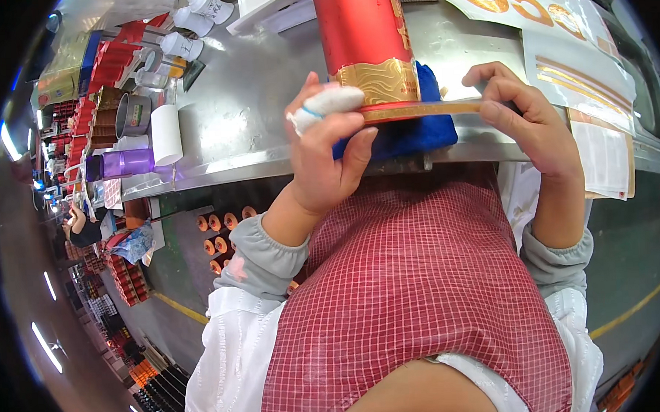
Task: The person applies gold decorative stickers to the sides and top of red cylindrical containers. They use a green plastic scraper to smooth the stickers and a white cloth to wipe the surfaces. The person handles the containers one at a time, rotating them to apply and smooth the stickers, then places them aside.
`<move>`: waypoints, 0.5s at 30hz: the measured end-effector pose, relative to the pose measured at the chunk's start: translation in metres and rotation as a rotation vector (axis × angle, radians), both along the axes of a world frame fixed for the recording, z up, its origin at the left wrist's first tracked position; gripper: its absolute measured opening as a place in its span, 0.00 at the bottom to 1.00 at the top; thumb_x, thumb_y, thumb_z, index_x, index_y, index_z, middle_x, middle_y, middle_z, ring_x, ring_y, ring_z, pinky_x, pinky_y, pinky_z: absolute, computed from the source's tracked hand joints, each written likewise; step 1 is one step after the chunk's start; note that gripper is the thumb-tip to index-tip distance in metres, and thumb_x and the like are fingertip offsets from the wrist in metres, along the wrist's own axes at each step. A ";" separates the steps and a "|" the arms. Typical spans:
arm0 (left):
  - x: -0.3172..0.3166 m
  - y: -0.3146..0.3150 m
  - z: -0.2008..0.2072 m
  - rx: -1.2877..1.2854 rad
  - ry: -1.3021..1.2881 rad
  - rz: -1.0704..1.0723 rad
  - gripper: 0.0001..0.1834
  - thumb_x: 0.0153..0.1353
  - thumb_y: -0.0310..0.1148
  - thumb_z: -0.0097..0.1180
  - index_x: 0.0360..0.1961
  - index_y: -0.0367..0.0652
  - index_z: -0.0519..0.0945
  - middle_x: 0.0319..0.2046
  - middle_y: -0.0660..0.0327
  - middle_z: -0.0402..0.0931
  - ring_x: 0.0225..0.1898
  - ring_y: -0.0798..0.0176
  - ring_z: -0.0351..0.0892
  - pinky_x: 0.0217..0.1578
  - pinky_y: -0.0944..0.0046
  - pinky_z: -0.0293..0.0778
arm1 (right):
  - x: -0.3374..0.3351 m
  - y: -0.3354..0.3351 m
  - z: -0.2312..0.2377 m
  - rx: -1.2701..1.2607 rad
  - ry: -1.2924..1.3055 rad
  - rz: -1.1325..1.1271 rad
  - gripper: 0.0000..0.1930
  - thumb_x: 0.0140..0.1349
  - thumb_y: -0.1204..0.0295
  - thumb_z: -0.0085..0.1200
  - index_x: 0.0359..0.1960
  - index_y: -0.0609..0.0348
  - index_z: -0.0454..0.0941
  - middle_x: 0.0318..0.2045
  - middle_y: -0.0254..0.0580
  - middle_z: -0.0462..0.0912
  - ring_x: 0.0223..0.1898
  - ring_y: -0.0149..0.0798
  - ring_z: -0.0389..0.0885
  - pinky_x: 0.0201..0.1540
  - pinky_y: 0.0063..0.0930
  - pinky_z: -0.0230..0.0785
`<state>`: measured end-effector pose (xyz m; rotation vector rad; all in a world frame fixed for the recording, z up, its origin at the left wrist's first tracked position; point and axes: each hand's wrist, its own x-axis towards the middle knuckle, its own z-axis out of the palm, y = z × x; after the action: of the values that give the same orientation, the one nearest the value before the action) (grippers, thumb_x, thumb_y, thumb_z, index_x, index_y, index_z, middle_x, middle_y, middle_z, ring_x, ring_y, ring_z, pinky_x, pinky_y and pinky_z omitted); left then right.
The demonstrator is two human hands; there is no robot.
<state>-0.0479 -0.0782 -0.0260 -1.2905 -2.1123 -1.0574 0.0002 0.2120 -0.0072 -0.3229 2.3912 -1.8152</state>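
Note:
A red canister (362, 24) with a wavy gold band at its near end rests by a blue cloth (437, 131) at the table's front edge. Its far end runs out of view. Across the near end stretches a thin gold strip (429, 109). My left hand (324, 151) is closed, pinching the strip's left end between thumb and fingers. A white, cloth-like cover with a blue line (327, 107) sits on or against its fingers; I cannot tell which. The strip's right end is between the thumb and finger of my right hand (529, 120), its other fingers curled.
Sheets with gold ring-shaped stickers (509, 3) and gold strips (586, 84) lie at the right. Leftward stand a white roll (167, 136), a purple container (125, 163) and white bottles (181, 46). Orange-ended cylinders (221, 244) sit below the metal table (245, 110).

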 end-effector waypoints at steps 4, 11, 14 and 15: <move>0.001 -0.002 0.014 -0.123 0.184 -0.056 0.15 0.50 0.21 0.63 0.38 0.46 0.75 0.44 0.51 0.76 0.47 0.52 0.73 0.47 0.50 0.71 | 0.005 0.004 -0.010 -0.017 0.019 -0.043 0.12 0.64 0.64 0.54 0.29 0.59 0.72 0.46 0.36 0.72 0.42 0.28 0.67 0.47 0.22 0.59; -0.018 0.011 0.033 -0.224 0.321 -0.264 0.15 0.45 0.24 0.62 0.38 0.46 0.79 0.37 0.56 0.76 0.44 0.54 0.75 0.39 0.53 0.74 | 0.007 0.004 -0.008 -0.016 0.018 -0.055 0.11 0.64 0.65 0.54 0.30 0.58 0.72 0.46 0.35 0.73 0.44 0.29 0.67 0.49 0.23 0.58; -0.019 0.018 0.035 -0.293 0.352 -0.302 0.14 0.47 0.26 0.60 0.38 0.47 0.80 0.40 0.56 0.78 0.47 0.53 0.74 0.47 0.49 0.72 | 0.007 0.003 -0.006 -0.002 0.019 -0.068 0.11 0.64 0.65 0.53 0.30 0.59 0.72 0.46 0.35 0.72 0.43 0.28 0.67 0.48 0.23 0.59; -0.017 0.022 0.035 -0.332 0.378 -0.283 0.14 0.47 0.27 0.60 0.39 0.48 0.80 0.41 0.55 0.78 0.48 0.53 0.74 0.51 0.48 0.70 | 0.007 0.002 -0.005 0.003 0.017 -0.071 0.11 0.64 0.65 0.53 0.30 0.59 0.72 0.46 0.35 0.72 0.42 0.28 0.67 0.47 0.22 0.59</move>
<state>-0.0653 -0.0561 0.0087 -1.8266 -1.8994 -0.5122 0.0067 0.2143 -0.0125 -0.2568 2.4466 -1.8449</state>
